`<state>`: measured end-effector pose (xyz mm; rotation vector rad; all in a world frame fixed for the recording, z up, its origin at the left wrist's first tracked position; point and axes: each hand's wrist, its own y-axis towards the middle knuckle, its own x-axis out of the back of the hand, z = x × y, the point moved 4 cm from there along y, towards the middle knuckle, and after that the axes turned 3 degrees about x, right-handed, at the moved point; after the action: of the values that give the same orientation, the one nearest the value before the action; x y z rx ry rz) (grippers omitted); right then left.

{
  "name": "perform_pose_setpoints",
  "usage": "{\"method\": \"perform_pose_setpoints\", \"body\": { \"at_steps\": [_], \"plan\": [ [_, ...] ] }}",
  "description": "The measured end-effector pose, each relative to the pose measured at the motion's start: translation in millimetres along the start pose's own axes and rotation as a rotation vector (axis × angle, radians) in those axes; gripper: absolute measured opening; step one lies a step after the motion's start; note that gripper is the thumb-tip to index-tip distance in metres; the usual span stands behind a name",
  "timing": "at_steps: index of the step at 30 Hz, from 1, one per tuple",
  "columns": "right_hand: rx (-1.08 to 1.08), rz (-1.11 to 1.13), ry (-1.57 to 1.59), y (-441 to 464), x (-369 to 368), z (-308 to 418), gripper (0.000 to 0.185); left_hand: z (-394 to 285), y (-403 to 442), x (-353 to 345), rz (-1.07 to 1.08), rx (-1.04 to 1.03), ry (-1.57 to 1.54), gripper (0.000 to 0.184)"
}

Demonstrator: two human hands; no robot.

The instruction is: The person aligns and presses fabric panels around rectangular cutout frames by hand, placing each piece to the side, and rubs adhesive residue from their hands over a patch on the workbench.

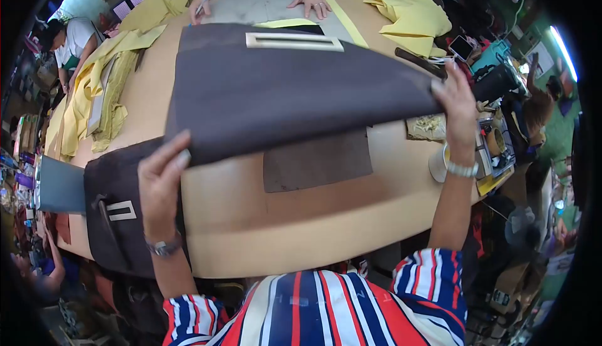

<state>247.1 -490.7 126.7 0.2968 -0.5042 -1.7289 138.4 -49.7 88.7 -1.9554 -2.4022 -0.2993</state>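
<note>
A large dark sheet [282,89] hangs raised over the table, with a pale rectangular frame [295,41] lying on its far part. My left hand [162,183] pinches the sheet's near left corner. At the right end, my right hand [456,98] grips the sheet's edge between thumb and fingers. Under the sheet a smaller dark piece [318,164] rests on the table. Beside my left wrist lies another dark piece [116,177], bearing a small pale frame [121,210] and a dark handled tool [108,220].
Across the table [313,239] a co-worker's two hands rest near a grey sheet [269,6]. Yellow material [407,10] lies at far right, more [100,95] at left. A white cup [438,163] stands by my right forearm; a grey box [59,184] is at left.
</note>
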Motion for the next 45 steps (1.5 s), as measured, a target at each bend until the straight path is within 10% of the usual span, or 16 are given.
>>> {"method": "perform_pose_setpoints", "body": {
  "at_steps": [11,26,45],
  "plan": [
    [-0.660,0.068,-0.318,-204.1,36.7,-30.1,0.068,70.2,-150.4,-19.1,0.357,0.611,-0.125,0.051],
    [-0.035,0.024,-0.615,-77.2,-32.8,-110.7,0.077,126.1,6.9,-30.0,-0.122,0.112,0.296,0.024],
    [-0.233,0.018,-0.863,-54.9,-48.0,-139.0,0.076,111.4,23.8,-31.6,-0.207,0.020,0.727,0.019]
  ]
}}
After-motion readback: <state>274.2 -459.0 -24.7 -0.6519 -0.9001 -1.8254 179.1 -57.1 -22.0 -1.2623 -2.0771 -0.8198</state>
